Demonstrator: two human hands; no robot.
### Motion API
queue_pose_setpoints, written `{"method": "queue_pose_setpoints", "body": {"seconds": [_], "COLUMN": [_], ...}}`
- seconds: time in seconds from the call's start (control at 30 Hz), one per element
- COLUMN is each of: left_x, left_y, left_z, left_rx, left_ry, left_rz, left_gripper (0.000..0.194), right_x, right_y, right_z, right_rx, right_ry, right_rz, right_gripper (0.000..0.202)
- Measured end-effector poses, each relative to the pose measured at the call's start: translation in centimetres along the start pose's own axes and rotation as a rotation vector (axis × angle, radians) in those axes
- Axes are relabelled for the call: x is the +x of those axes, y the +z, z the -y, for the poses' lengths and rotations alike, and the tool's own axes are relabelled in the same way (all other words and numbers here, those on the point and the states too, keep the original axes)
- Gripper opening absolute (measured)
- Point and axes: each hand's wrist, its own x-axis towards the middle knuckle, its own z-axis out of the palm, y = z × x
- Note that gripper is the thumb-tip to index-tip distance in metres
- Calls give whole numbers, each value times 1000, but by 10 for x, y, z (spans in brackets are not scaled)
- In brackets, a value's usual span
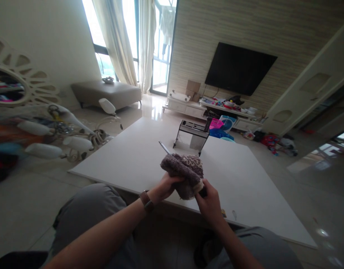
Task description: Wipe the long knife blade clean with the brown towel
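Observation:
A fuzzy brown-grey cloth [181, 166] with a patterned patch is bunched over the near part of the white table. My left hand [164, 186] is closed on it from the left, thumb lying across the fabric. From the cloth's upper left pokes a narrow silver metal tip [164, 147], blade or rod I cannot tell. At the cloth's lower right my right hand [211, 200] is closed around a dark handle [202, 192], mostly hidden by the fingers. The middle of that tool is covered by the cloth. Beyond stands a slotted knife rack [185, 139] with a black handle [208, 124] at its right.
The white table [133, 149] spans the space before my knees. Small items, one yellowish [223, 213], lie by its near edge. Left of it is a chandelier with white shades [44, 150]. Pink and blue baskets [216, 124] stand behind, near a low TV cabinet [185, 108].

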Motion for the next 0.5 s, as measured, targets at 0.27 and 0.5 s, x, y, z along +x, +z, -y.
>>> {"method": "queue_pose_setpoints", "body": {"seconds": [0.27, 0.5], "left_x": [7, 18], "left_y": [3, -1], "left_z": [-1, -36], "left_rx": [31, -50], "left_ry": [144, 274], "left_rz": [-171, -297], "left_gripper": [48, 47], "right_x": [1, 5], "right_y": [5, 0], "right_z": [0, 1], "right_rx": [108, -31], "right_ry": [57, 42], "right_rz": [96, 76], "right_gripper": [16, 20]}}
